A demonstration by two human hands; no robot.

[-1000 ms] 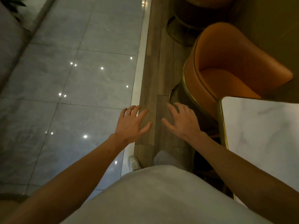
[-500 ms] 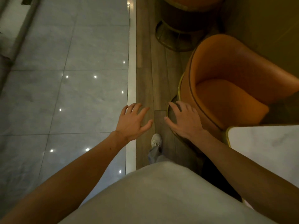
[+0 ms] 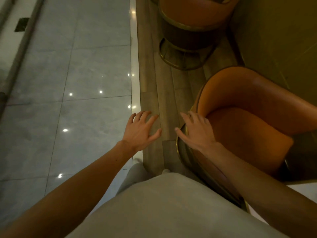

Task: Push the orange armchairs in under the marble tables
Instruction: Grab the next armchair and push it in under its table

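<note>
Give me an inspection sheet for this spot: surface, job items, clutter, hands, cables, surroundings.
Surface: wood-plank floor strip beside glossy grey floor tiles showing light reflections.
Job's things: near orange upholstered armchair with gold trim, seat facing right; a second orange armchair on a round gold base beyond it; white marble tabletop only partly seen at the lower right.
Clutter: nothing seen.
Grippers: left hand open, fingers spread, above the floor, holding nothing; right hand open, at the near armchair's back rim; contact cannot be confirmed.
Cables: nothing seen.
Surroundings: dim lighting; olive wall on the right; dark floor vent at the far left.
</note>
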